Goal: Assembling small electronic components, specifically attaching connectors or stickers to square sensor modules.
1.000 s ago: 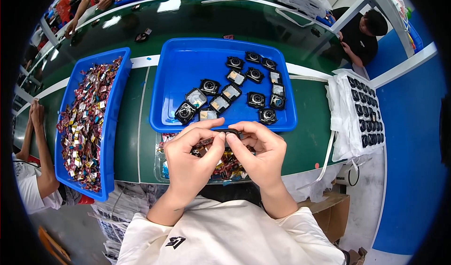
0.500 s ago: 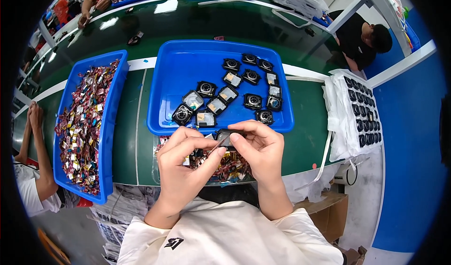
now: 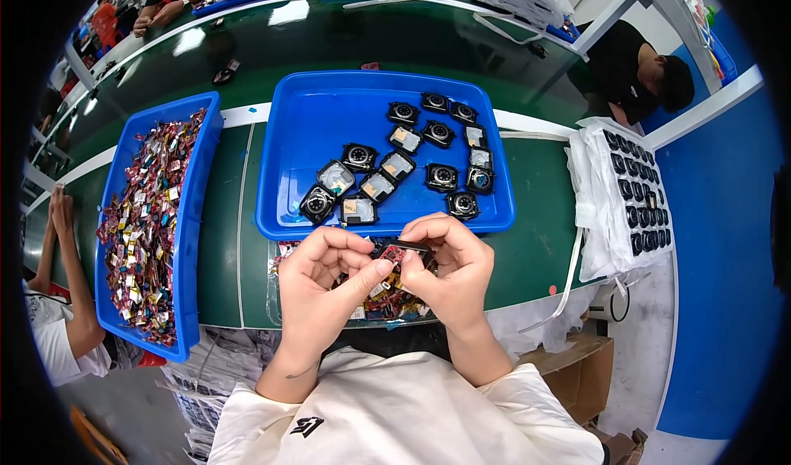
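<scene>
Close in front of me, my right hand (image 3: 451,271) pinches a black watch case (image 3: 410,244) between thumb and fingers, tilted so that mostly its dark edge shows. My left hand (image 3: 320,288) has its thumb and fingertips closed on a small red circuit board (image 3: 392,253) beside the case. The board's face is visible; whether it touches the case's inside is hidden by my fingers. Below my hands lies a pile of small red and yellow circuit parts (image 3: 394,300). Just beyond them a blue tray (image 3: 288,127) holds several watch cases (image 3: 358,157), some dial-like side up, others showing pale insides.
At the left stands a long blue bin (image 3: 188,243) heaped with circuit parts. White wrapped stacks with rows of black cases (image 3: 636,189) stand at the right. Co-workers sit around the green table (image 3: 222,275). A cardboard box (image 3: 577,374) is below the right edge.
The circuit board has turned from edge-on to show its red face. The watch case has tilted in my right hand, and its pale inside no longer shows.
</scene>
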{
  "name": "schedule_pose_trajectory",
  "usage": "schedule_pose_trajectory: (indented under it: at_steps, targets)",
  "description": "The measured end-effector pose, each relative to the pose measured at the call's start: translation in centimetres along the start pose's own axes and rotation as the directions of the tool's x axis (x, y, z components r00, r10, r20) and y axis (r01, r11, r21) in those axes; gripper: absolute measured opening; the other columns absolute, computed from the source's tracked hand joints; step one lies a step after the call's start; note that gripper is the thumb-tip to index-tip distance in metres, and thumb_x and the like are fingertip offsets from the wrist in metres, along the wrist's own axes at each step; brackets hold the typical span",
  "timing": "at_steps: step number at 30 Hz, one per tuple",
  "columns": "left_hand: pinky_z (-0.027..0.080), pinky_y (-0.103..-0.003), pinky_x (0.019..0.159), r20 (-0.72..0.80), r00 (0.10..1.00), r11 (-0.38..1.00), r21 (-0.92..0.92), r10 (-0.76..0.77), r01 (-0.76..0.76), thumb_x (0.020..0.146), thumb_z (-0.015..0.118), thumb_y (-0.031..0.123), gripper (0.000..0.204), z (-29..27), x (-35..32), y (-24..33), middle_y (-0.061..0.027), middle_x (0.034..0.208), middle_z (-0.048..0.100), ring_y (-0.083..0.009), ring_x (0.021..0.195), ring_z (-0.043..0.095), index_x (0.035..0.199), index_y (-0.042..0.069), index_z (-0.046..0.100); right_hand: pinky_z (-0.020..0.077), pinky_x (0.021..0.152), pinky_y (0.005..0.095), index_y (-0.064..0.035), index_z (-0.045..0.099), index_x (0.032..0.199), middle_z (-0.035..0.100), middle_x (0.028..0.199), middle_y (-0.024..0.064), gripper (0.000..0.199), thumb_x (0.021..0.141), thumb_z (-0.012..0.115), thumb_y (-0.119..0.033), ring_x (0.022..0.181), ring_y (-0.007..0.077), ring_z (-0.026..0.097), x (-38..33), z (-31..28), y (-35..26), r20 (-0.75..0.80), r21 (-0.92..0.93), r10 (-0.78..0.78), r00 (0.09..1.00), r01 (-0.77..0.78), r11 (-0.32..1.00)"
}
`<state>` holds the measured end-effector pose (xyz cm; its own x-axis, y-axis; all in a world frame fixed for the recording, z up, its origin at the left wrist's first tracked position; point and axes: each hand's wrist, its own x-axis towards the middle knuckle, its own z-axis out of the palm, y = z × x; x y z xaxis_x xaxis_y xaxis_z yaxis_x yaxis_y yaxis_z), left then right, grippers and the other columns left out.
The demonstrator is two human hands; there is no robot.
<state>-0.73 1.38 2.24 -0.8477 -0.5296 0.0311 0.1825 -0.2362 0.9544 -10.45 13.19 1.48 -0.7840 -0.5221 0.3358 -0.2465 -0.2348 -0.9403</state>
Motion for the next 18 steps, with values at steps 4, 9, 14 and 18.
schedule_pose_trajectory:
  at_steps: [4,9,14,18]
  targets:
    - [0.046,-0.018,0.064,0.004,0.999,0.996,0.071,0.054,-0.054,0.079,0.072,-0.005,0.024,0.1,0.1,-0.4,-0.005,0.081,0.066,-0.0059,0.071,0.059,0.102,-0.007,0.064,0.0529,0.073,0.0237,0.0056,0.06,0.091,0.063,0.091,0.0095,0.016,0.076,0.066,0.009,0.082,0.0119,0.063,-0.2,0.1,0.4,-0.069,0.143,-0.001,0.998,0.011,0.99]
    - [0.045,-0.018,0.064,-0.019,0.997,0.996,0.061,0.07,-0.069,0.079,0.073,-0.003,0.022,0.2,0.2,-0.7,-0.0046,0.081,0.065,-0.0058,0.071,0.058,0.1,-0.006,0.065,0.0526,0.075,0.0235,0.0063,0.06,0.093,0.063,0.095,0.011,0.017,0.077,0.065,0.01,0.085,0.0125,0.063,-0.3,0.0,0.3,-0.034,0.106,-0.026,0.999,0.029,0.994]
    - [0.046,-0.019,0.066,0.014,0.994,0.991,0.08,0.109,-0.109,0.081,0.072,-0.002,0.019,0.0,0.2,-1.0,-0.0044,0.082,0.064,-0.0061,0.072,0.058,0.099,-0.005,0.066,0.0533,0.076,0.0243,0.0067,0.06,0.095,0.062,0.099,0.0121,0.018,0.078,0.065,0.01,0.086,0.0134,0.063,-0.5,0.1,0.5,-0.029,0.157,-0.016,0.999,0.02,0.987]
    - [0.046,-0.019,0.066,-0.027,0.995,0.995,0.04,0.096,-0.095,0.082,0.07,-0.002,0.013,0.5,0.2,-0.8,-0.0032,0.081,0.062,-0.0061,0.071,0.057,0.093,-0.006,0.066,0.0544,0.076,0.0253,0.0073,0.06,0.095,0.062,0.099,0.0126,0.018,0.078,0.066,0.011,0.085,0.0135,0.063,-0.4,0.4,0.5,-0.021,0.21,-0.056,0.998,0.059,0.976]
